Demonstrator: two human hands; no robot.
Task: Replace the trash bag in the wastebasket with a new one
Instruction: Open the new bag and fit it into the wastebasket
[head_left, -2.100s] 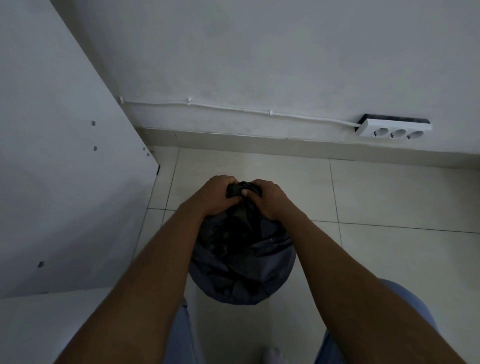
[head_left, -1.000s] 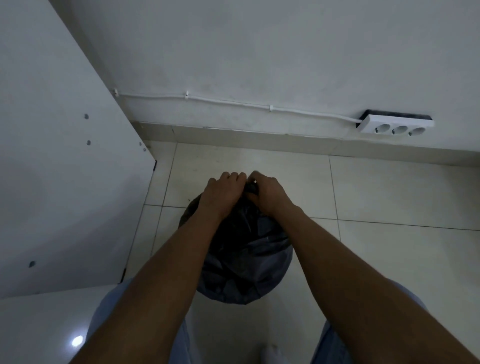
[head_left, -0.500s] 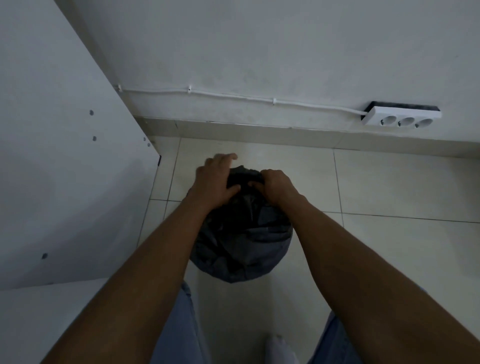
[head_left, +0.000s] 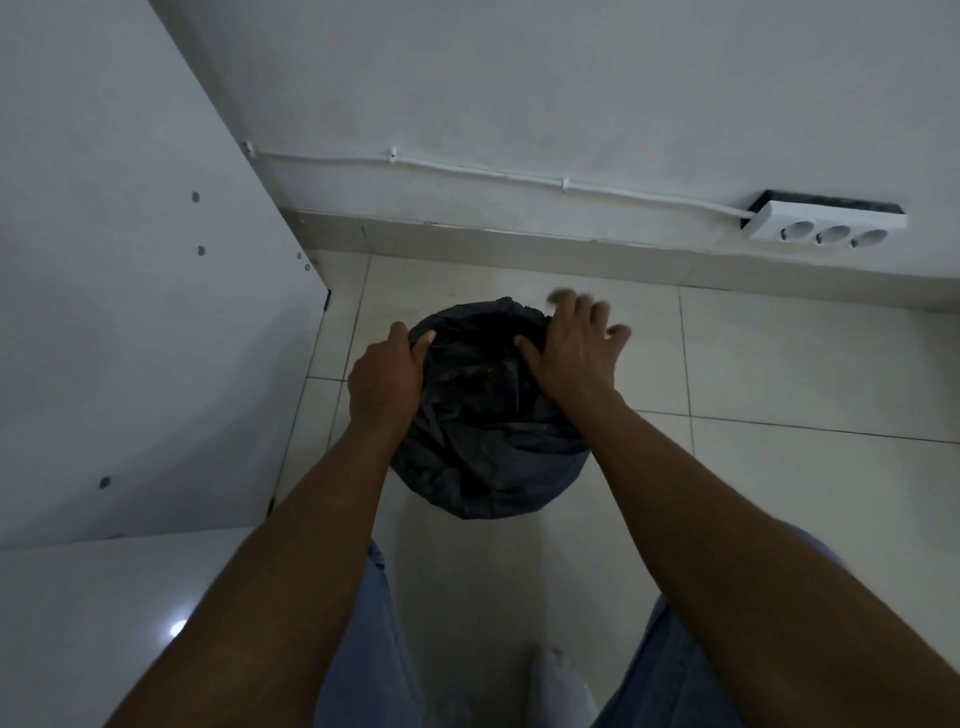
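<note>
A: On the floor, straight ahead of the knees, the bag (head_left: 488, 431) sat draped over the wastebasket, whose own wall I couldn't see. Both hands were at its far rim.

B: Which was nearer the plastic?

A: The left hand (head_left: 384, 382) was on it, fingers curled over the left rim and pinching the film, thumb inside the mouth. The right hand (head_left: 576, 353) lay on the right rim with fingers spread and blurred past the edge; I couldn't tell if it gripped anything.

B: And the bag's axis?

A: Upright, mouth facing up toward the head, so I judged the next pull would go straight up or outward round the rim.

B: What differed from half a second before?

A: Then both hands were bunched together at the top, closing the neck. Now they stood apart, one on each side, and the mouth gaped open between them.
</note>
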